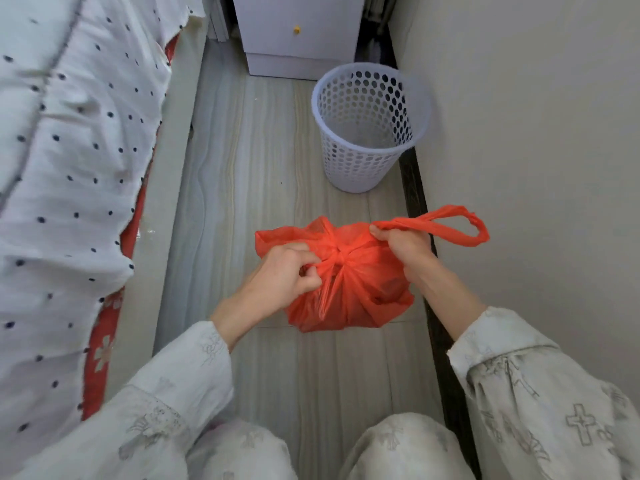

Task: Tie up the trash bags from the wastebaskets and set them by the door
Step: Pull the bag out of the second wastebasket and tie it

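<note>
Wastebasket stands beyond bag, beside wall.

Soft, even daylight fills the narrow space — no harsh beams, no hard-edged shadows. The pale wall on the right reads bright and flat. A dim band runs along the dark baseboard, and the gap behind the white nightstand falls into deep shade. The tiled floor carries a faint sheen, with a small glint near the bed's edge. The wide lens bows straight lines toward the edges, and the dotted bedsheet looks slightly smeared. The centre is reasonably sharp; the sleeves at the bottom corners go soft.
</note>
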Demonstrator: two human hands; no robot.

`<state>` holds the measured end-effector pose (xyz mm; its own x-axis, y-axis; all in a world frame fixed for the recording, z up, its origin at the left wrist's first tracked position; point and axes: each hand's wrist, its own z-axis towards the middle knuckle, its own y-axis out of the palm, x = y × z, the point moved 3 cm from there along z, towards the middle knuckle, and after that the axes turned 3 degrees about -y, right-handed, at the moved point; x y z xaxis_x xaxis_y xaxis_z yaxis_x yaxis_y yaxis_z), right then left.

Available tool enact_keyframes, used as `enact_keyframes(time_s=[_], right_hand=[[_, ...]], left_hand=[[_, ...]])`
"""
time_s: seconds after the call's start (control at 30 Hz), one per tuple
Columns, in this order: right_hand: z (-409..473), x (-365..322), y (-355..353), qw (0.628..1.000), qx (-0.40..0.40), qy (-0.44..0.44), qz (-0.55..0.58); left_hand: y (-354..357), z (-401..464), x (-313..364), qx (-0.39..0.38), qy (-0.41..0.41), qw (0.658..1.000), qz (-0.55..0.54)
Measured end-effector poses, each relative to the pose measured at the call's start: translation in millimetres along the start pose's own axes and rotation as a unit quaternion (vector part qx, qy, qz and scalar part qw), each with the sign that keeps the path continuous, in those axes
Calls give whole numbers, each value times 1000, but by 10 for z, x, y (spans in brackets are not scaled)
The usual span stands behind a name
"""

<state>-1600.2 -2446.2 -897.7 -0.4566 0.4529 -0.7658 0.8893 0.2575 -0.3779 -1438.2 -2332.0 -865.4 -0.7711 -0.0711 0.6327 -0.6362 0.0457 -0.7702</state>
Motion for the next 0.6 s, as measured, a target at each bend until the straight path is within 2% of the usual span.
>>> enact_keyframes(time_s=[0.17,0.27,0.37,0.47,0.6], right_hand=[[-724,-959,-446,999,-25,10,-22],[-1371,-1633,-634,992,-111,-31,-55],[-2080,-2298,-732,970,-194,-95,-110],[-2738,-2934,-706,932,-258,-166,-191],[-3531,-3628,-609,899,-305,-200,-244]], left_hand=[[-969,-208,621,-17,-63,997,-27],[-1621,-482,938,-29,-130,991,-29],[-2248,-827,1274,-44,-199,978,-50],[-2867,-1185,1630,-35,-242,966,-80],[-3685,-1705,2090,-18,-285,953,-105]])
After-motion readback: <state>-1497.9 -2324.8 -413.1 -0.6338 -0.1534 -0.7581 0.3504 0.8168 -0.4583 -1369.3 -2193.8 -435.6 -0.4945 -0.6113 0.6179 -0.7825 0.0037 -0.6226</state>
